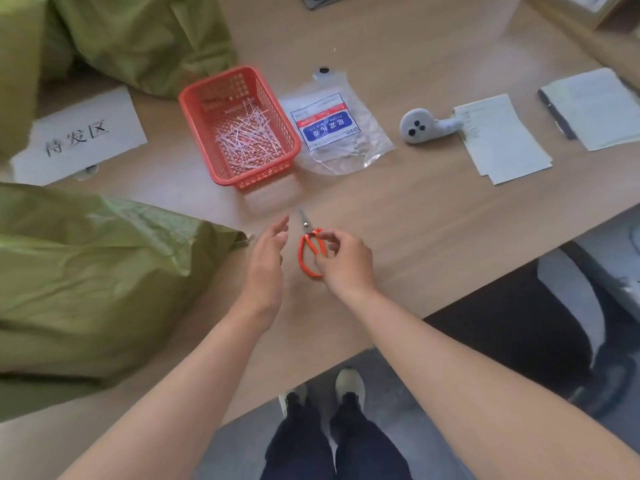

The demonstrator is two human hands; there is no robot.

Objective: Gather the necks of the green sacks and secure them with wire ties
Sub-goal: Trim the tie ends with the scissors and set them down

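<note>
Green sack [86,271] lies at the near left of the table [433,220], its gathered neck [227,237] pointing right, just beside the left hand [266,261], whose relaxed fingers are apart and hold nothing. The right hand [346,263] pinches the orange scissors [307,245], seemingly by one handle loop. Farther off, a red basket [194,123] holds wire ties [242,133].

At your left lies a crinkled, matt green woven-plastic sack [86,282]; upper centre, a red perforated plastic basket [239,128] on the smooth wood-look tabletop [433,209].
</note>
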